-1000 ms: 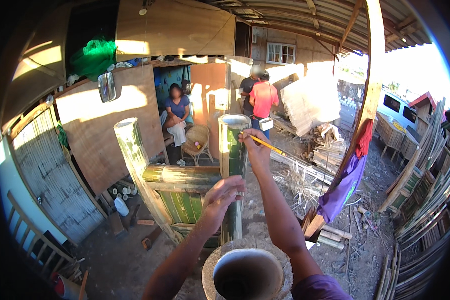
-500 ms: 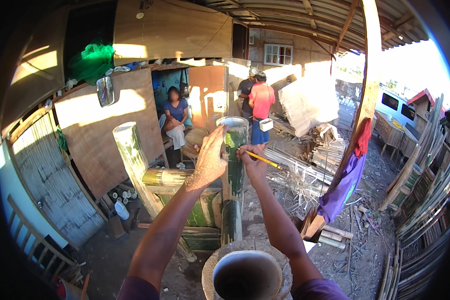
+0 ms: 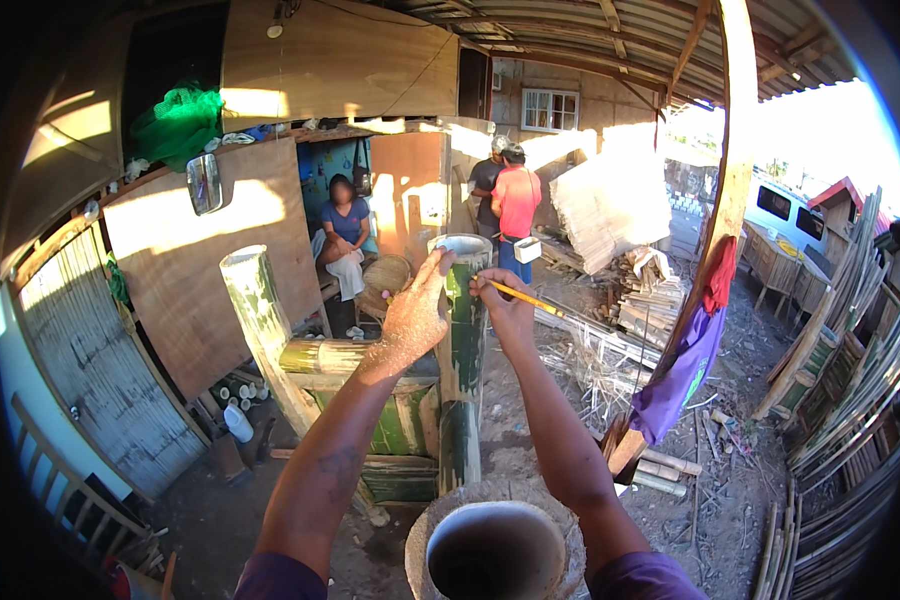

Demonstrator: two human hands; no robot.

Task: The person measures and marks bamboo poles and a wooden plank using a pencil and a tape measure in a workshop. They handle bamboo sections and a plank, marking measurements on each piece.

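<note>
In front of me stands a thick upright bamboo post point(image 3: 461, 350), green and scraped pale, its hollow top showing. My left hand point(image 3: 416, 312), coated with sawdust, lies against the post's left side just under the rim, its fingers curved onto it. My right hand point(image 3: 507, 308) pinches a yellow pencil point(image 3: 537, 302) on the other side. The pencil's point is at the post's right side, a little below the rim; I cannot tell whether it touches. The post belongs to a bamboo frame with a second upright point(image 3: 257, 300) on the left and a crosspiece point(image 3: 328, 354).
A wide hollow bamboo end point(image 3: 433, 535) rises close to me. A wooden post point(image 3: 727, 170) with purple cloth point(image 3: 678, 375) stands on the right. A person sits point(image 3: 346, 225) beyond the frame; two others stand point(image 3: 517, 200) behind it. Split bamboo point(image 3: 610, 375) lies on the ground.
My right hand and the pencil have moved slightly up along the post. My left hand stays against the post. The view has shifted a little.
</note>
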